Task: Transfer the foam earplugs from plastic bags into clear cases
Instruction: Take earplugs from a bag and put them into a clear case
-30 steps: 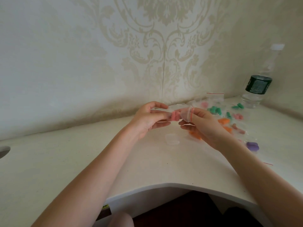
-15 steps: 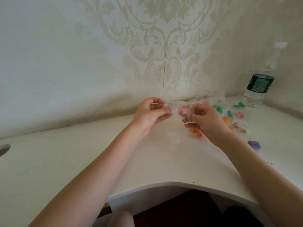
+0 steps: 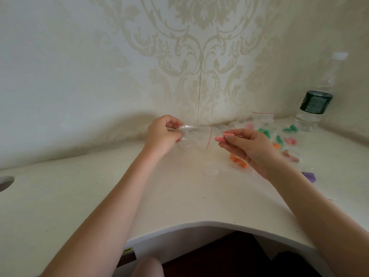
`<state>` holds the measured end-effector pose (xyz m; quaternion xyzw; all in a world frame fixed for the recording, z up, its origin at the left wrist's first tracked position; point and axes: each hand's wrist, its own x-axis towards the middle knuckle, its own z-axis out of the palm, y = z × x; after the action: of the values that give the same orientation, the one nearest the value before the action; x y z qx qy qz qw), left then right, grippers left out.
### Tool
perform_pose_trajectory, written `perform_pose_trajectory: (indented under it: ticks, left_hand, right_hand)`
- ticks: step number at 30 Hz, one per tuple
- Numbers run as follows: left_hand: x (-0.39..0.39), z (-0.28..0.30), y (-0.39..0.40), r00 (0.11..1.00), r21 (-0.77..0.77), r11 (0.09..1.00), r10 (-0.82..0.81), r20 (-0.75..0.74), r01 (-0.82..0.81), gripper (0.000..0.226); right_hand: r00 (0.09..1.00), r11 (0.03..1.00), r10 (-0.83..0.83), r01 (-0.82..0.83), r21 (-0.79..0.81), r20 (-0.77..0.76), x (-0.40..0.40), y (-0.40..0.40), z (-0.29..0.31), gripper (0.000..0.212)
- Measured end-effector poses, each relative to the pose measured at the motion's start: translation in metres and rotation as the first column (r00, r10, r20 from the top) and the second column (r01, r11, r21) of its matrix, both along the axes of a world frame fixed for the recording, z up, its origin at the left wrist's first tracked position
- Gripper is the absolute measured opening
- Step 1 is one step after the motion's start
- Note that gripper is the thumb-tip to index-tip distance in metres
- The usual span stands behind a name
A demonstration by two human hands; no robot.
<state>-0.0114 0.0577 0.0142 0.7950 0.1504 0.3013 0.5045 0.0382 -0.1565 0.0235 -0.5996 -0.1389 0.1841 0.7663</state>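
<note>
My left hand [image 3: 164, 134] pinches one end of a small clear plastic bag [image 3: 194, 137] with a red zip strip, held above the desk. My right hand [image 3: 246, 145] pinches pink foam earplugs [image 3: 222, 137] just right of the bag's open mouth, outside it. A clear round case [image 3: 211, 170] lies on the white desk [image 3: 99, 192] below and between my hands. Behind my right hand lie more small bags with green earplugs [image 3: 264, 132], orange earplugs [image 3: 238, 162], pink ones [image 3: 290, 141] and purple earplugs [image 3: 309, 176].
A clear water bottle [image 3: 315, 104] with a dark label stands at the back right against the patterned wall. The desk's front edge curves inward near me. A round cable hole [image 3: 6, 181] sits at the far left edge.
The pink earplugs came out of the bag: my right hand drew them rightward while my left hand pulled the bag left. The hands are now farther apart.
</note>
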Motion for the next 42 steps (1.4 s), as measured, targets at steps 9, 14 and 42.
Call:
perform_pose_trajectory:
  ticks: [9, 14, 42]
  left_hand:
    - [0.0, -0.007, -0.001, 0.985, 0.709, 0.696, -0.015, 0.172, -0.113, 0.033]
    - [-0.007, -0.006, -0.034, 0.957, 0.598, 0.786, -0.269, 0.104, 0.156, 0.028]
    - [-0.007, 0.004, -0.066, 0.88, -0.665, 0.605, -0.44, 0.181, 0.439, 0.016]
  right_hand:
    - [0.998, 1.0, -0.008, 0.009, 0.014, -0.056, -0.002, 0.002, 0.002, 0.011]
    - [0.999, 1.0, 0.004, -0.003, 0.026, -0.051, -0.005, 0.005, 0.002, 0.01]
    - [0.687, 0.869, -0.084, 0.405, -0.284, 0.722, -0.007, 0.016, -0.012, 0.008]
